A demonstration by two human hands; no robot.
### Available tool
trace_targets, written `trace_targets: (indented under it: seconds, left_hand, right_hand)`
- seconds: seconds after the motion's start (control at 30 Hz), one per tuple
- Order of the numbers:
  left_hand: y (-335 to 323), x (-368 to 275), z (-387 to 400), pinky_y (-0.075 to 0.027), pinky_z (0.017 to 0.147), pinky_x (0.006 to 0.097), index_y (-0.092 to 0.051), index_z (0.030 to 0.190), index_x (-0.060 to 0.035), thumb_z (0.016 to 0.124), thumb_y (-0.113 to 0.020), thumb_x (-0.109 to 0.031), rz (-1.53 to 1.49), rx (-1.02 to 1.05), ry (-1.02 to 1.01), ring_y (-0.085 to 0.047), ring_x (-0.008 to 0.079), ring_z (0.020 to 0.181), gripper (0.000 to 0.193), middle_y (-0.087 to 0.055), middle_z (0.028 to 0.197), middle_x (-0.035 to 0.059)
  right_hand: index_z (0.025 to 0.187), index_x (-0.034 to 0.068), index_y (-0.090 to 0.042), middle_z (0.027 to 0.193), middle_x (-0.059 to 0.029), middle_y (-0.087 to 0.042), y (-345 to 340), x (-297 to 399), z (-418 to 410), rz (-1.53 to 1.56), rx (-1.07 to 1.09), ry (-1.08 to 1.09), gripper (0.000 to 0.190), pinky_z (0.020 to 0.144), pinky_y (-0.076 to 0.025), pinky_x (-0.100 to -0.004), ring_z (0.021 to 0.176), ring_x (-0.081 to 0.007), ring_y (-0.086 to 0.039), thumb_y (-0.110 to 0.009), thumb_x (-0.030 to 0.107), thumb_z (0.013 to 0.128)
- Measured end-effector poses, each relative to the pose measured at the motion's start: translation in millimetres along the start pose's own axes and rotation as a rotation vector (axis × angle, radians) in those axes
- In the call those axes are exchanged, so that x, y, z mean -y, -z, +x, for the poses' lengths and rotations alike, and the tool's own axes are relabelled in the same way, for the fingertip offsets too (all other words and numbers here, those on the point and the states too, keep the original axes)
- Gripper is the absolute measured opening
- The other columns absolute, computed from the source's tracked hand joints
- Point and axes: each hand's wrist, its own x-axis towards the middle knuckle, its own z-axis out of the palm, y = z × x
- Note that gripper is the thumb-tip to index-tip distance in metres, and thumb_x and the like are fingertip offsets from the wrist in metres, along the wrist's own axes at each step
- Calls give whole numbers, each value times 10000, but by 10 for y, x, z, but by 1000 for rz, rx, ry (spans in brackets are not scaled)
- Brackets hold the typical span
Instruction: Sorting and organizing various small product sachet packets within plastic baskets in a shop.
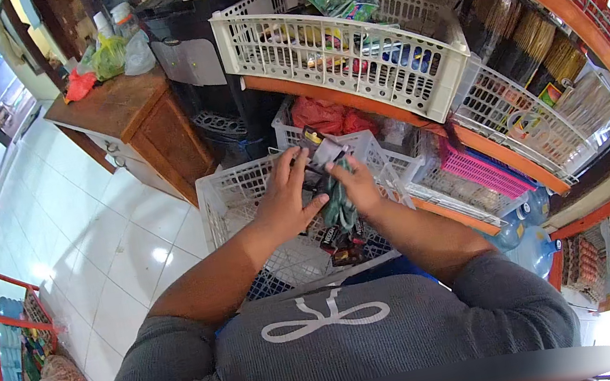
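Observation:
My right hand (358, 186) grips a bunch of dark green sachets (338, 203), which hangs over a white plastic crate (216, 206) in front of my body. Across from it, my left hand (283, 203) is spread, thumb apart from the fingers. Its fingertips are close to dark and silvery packets (327, 151) at the top of the bunch; whether they touch is hard to tell. More small dark sachets (347, 255) lie on the crate's right side, below my hands. The crate's latticed floor shows on the left.
A white perforated basket (329, 51) of packets stands on the orange-edged shelf ahead. Beneath it are a crate with red plastic bags (322, 115) and a pink basket (485, 171). A wooden cabinet (167, 135) stands ahead left, water jugs (530, 255) at right. White floor tiles (119, 247) extend left.

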Motion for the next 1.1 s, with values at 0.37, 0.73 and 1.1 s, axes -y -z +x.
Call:
trace_targets:
  seconds: [0.37, 0.73, 1.1]
  left_hand:
    - [43, 206, 30, -490, 878, 387, -460, 1253, -41, 993, -289, -435, -1628, -93, 749, -585, 219, 999, 502, -571, 1121, 93]
    - [-220, 265, -107, -340, 1042, 404, -313, 1373, -81, 907, -225, -640, -1488, 136, 533, -426, 213, 1239, 733, -444, 1329, 82]
    - [-142, 184, -74, -360, 1025, 405, -400, 1344, -92, 928, -174, -619, -1658, 97, 760, -450, 229, 1220, 708, -473, 1323, 73]
  right_hand:
    - [1280, 142, -513, 1196, -260, -414, -178, 53, -191, -800, -182, 603, 515, 933, -411, -426, 1120, -417, -462, -697, 176, 800]
    - [1320, 210, -493, 1148, -221, -433, -393, 187, -287, -972, 22, 619, 546, 900, -445, -404, 1056, -400, -505, -663, 119, 809]
    - [1328, 236, -489, 1188, -219, -431, -358, 35, -312, -1064, 197, 736, 547, 833, -484, -409, 1021, -413, -534, -666, 175, 814]
